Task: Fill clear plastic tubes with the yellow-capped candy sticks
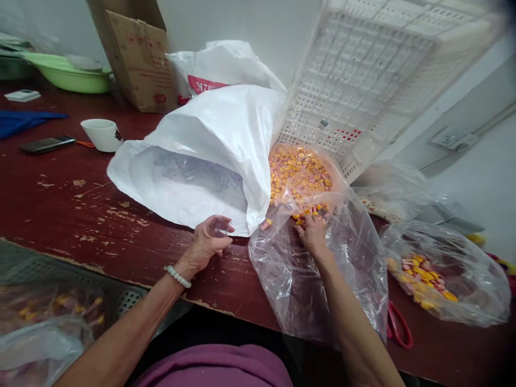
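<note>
My left hand [207, 242] is closed around a small clear plastic piece [219, 227], in front of the mouth of a big white sack [242, 123]. Inside that sack lie several clear plastic pieces [193, 167]. My right hand [312, 232] reaches into a large clear plastic bag [290, 279], its fingertips among small orange-and-pink pieces [300, 172]. Those fingers are curled, and whether they grip a piece is hidden. One loose orange-and-pink piece [266, 224] lies beside the sack's edge.
A white plastic crate [355, 91] leans behind the bag. Right of it sit another clear bag [475, 285] with yellow and pink pieces and red-handled scissors [401, 328]. A white cup [101, 134], phone [47, 143], cardboard box [143, 62] and green basin [70, 75] stand left on the table.
</note>
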A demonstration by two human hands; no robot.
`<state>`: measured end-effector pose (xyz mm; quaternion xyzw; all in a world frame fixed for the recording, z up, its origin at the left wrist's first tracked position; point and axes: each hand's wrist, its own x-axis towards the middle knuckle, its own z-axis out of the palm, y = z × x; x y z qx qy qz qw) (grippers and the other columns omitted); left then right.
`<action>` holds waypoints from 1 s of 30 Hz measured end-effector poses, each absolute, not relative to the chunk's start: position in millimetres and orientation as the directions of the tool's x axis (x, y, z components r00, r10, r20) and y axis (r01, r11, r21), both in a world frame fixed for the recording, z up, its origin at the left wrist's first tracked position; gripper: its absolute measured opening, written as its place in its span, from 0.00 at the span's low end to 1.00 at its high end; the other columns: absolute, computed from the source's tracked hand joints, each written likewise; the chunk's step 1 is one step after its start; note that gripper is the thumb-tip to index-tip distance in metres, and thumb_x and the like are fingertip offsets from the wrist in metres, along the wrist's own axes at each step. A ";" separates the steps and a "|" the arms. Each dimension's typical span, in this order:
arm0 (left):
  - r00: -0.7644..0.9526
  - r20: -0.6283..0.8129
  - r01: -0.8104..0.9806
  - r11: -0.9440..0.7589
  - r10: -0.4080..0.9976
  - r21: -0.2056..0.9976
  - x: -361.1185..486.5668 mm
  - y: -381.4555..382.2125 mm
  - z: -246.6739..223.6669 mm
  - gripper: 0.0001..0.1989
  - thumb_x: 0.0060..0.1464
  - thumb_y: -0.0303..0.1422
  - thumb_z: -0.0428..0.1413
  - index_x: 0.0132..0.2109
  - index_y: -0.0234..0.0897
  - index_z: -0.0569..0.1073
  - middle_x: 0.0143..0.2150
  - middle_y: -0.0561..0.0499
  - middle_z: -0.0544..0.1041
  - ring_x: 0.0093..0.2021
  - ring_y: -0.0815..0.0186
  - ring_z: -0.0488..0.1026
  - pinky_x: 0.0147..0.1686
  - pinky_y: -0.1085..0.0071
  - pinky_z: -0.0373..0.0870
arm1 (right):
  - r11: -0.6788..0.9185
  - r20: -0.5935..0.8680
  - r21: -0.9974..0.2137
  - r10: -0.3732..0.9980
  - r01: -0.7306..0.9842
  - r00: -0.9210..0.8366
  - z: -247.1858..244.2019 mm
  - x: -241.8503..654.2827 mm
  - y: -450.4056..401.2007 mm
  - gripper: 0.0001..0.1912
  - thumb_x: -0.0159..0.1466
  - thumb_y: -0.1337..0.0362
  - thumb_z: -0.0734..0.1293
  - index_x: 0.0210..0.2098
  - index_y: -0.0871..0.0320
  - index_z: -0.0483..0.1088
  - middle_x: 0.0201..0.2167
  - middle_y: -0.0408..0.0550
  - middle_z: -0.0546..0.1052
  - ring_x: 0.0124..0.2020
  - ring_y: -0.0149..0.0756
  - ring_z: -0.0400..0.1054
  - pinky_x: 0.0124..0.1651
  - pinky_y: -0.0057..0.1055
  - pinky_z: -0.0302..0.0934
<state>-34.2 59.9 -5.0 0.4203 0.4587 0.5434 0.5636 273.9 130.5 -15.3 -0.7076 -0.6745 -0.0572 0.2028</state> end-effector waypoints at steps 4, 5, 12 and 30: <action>0.063 -0.025 -0.093 0.031 0.998 0.995 -21.5 49.5 -0.4 0.21 0.35 0.24 0.61 0.42 0.33 0.69 0.35 0.50 0.74 0.26 0.72 0.68 0.16 0.80 0.62 | -0.067 0.242 -0.097 0.966 0.993 0.089 -30.4 274.1 135.4 0.16 0.62 0.66 0.59 0.48 0.64 0.67 0.43 0.61 0.72 0.46 0.47 0.64 0.47 0.39 0.56; 0.075 0.006 -0.072 -0.001 0.997 0.997 -19.5 47.9 0.0 0.21 0.35 0.23 0.61 0.41 0.33 0.69 0.35 0.50 0.74 0.28 0.71 0.69 0.20 0.79 0.65 | -0.075 0.236 -0.105 0.967 0.992 0.098 -31.9 271.3 133.5 0.17 0.63 0.66 0.57 0.49 0.65 0.66 0.43 0.61 0.72 0.45 0.47 0.65 0.46 0.38 0.57; 0.114 0.015 -0.063 -0.008 0.993 0.998 -10.0 39.4 2.1 0.19 0.35 0.23 0.62 0.39 0.33 0.70 0.33 0.50 0.75 0.30 0.71 0.71 0.24 0.79 0.67 | -0.039 0.127 -0.045 0.991 0.998 0.045 -29.6 259.5 119.4 0.20 0.67 0.55 0.55 0.53 0.54 0.65 0.45 0.58 0.67 0.40 0.43 0.68 0.40 0.34 0.59; 0.139 -0.076 -0.139 0.095 0.987 0.986 -2.7 29.7 -1.4 0.21 0.35 0.27 0.62 0.41 0.33 0.69 0.33 0.51 0.74 0.24 0.73 0.68 0.12 0.82 0.60 | 0.090 0.164 -0.116 0.984 0.989 -0.070 -25.6 267.0 123.7 0.10 0.60 0.65 0.61 0.36 0.60 0.74 0.39 0.57 0.73 0.42 0.44 0.66 0.46 0.37 0.58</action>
